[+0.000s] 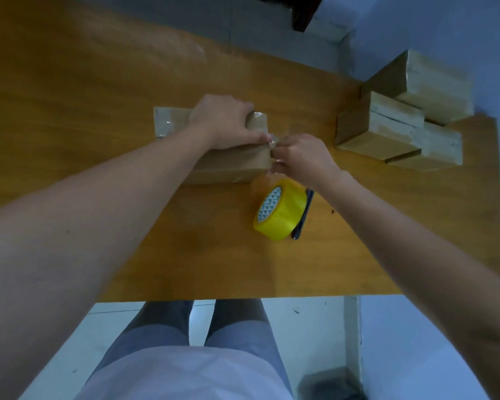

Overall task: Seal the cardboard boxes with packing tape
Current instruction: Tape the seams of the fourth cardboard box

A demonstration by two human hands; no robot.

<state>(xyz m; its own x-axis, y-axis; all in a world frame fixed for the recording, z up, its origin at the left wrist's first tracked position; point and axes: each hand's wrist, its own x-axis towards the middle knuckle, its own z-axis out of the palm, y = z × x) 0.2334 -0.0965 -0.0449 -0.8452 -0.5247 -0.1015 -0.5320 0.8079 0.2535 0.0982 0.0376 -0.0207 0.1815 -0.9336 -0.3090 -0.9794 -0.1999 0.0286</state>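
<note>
A long cardboard box (228, 166) lies across the middle of the wooden table, with clear tape shining at its left and right ends. My left hand (225, 119) lies on top of the box near its right end, fingers wrapped over the far edge and the thumb pressing at the near right corner. My right hand (300, 160) is at that same corner, its curled fingertips pinching a small piece of clear tape against the box's end. A yellow roll of packing tape (280, 210) stands on its edge just in front of the box.
A dark pen-like tool (302, 216) lies behind the roll on its right. Several stacked cardboard boxes (401, 122) fill the table's far right corner. The table's front edge (243, 297) runs above my knees; a blue wall is at the right.
</note>
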